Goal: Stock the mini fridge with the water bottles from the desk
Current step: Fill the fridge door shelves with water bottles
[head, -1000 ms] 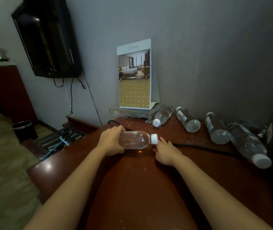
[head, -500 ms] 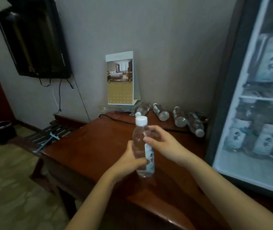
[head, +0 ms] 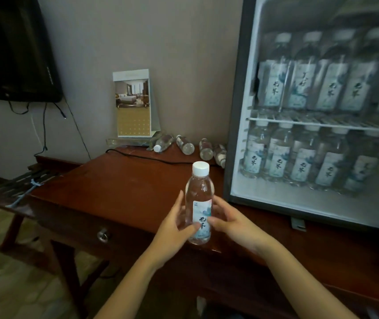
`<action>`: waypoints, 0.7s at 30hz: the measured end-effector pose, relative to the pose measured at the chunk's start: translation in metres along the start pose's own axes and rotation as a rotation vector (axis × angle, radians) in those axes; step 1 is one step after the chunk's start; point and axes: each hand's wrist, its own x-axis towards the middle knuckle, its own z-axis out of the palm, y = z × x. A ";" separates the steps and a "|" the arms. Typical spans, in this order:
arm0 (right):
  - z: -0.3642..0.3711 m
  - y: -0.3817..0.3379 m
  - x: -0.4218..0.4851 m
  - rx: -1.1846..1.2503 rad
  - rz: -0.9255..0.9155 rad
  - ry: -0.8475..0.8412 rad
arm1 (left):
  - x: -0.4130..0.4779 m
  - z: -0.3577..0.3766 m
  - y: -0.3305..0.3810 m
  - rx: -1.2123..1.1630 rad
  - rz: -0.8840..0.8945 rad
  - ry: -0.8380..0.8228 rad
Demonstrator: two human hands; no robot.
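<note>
One upright water bottle [head: 199, 194], held between left hand [head: 172, 226] and right hand [head: 232, 223]

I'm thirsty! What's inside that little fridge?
The mini fridge holds water bottles standing in rows above and below a wire shelf. Anything behind the front rows is hidden.

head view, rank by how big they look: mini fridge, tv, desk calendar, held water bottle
1. mini fridge
2. tv, though cropped by the frame
3. desk calendar and held water bottle: look alike; the bottle is nearer the camera, so unranked
</note>
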 end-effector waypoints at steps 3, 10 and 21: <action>-0.005 0.012 -0.020 -0.073 0.018 0.024 | -0.007 0.018 0.001 -0.034 -0.004 -0.014; -0.027 0.020 -0.069 -0.128 -0.011 0.183 | -0.010 0.066 0.021 0.001 0.058 -0.176; -0.080 0.003 -0.179 -0.112 -0.097 0.495 | -0.003 0.171 0.075 -0.030 0.229 -0.470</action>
